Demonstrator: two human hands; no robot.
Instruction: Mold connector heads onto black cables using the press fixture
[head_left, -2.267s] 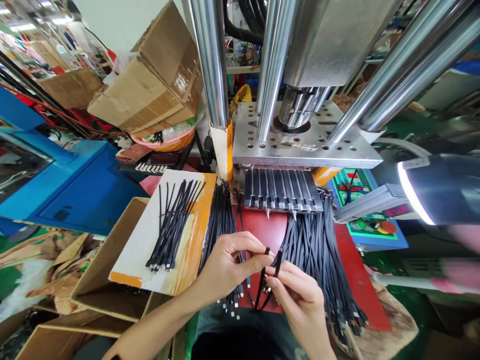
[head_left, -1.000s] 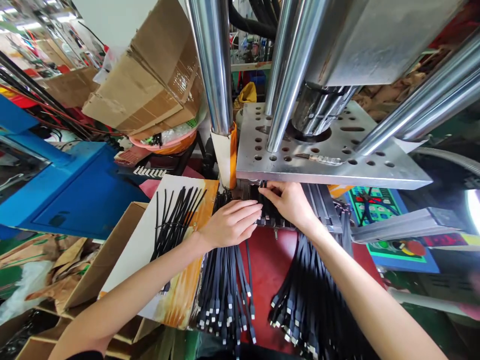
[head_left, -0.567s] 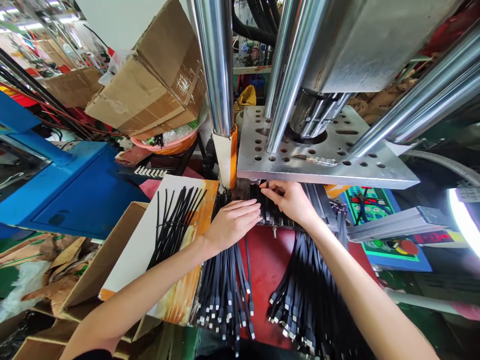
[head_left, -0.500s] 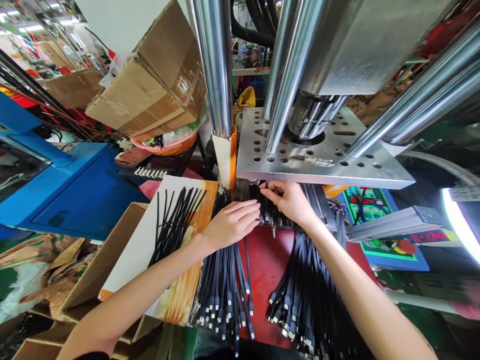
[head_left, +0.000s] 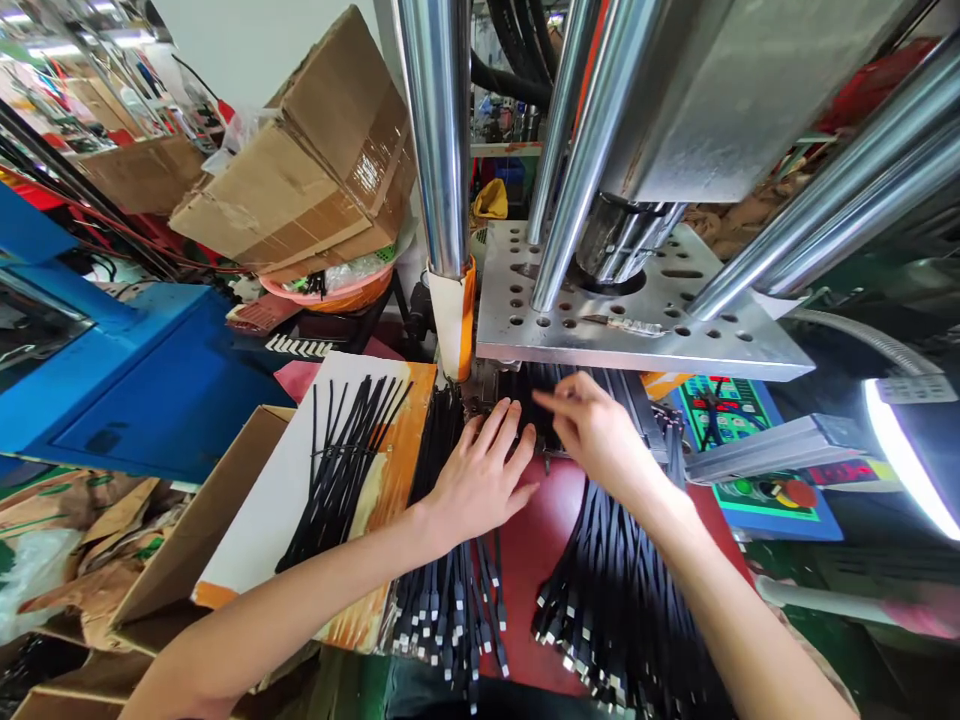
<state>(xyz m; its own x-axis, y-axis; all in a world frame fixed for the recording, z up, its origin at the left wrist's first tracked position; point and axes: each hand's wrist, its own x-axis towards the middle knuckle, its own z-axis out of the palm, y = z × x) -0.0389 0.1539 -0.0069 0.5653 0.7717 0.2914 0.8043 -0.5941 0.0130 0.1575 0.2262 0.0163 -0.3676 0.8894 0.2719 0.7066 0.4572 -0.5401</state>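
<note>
My left hand (head_left: 480, 475) lies palm down with its fingers spread. Its fingertips rest at the left end of a dark metal mould (head_left: 536, 400) under the press plate, beside a bundle of black cables (head_left: 442, 570) with silver plug ends. Over the mould's right part is my right hand (head_left: 604, 430), index finger stretched to the left and slightly blurred, with nothing visible in it. Below that hand a second bundle of black cables (head_left: 622, 590) hangs over the red table top (head_left: 536, 525). The hands hide part of the mould.
The drilled metal press plate (head_left: 637, 350) hangs just above the hands between steel columns (head_left: 442, 130). More black cables (head_left: 337, 470) lie on a white-and-orange board (head_left: 259, 520) at left. A control panel (head_left: 787, 505) and bright lamp (head_left: 911, 460) stand right; cardboard boxes (head_left: 300, 170) stand left.
My left hand has drawn toward me and spread its fingers. The right hand has come down from the plate's edge, its pinch opened into a stretched index finger.
</note>
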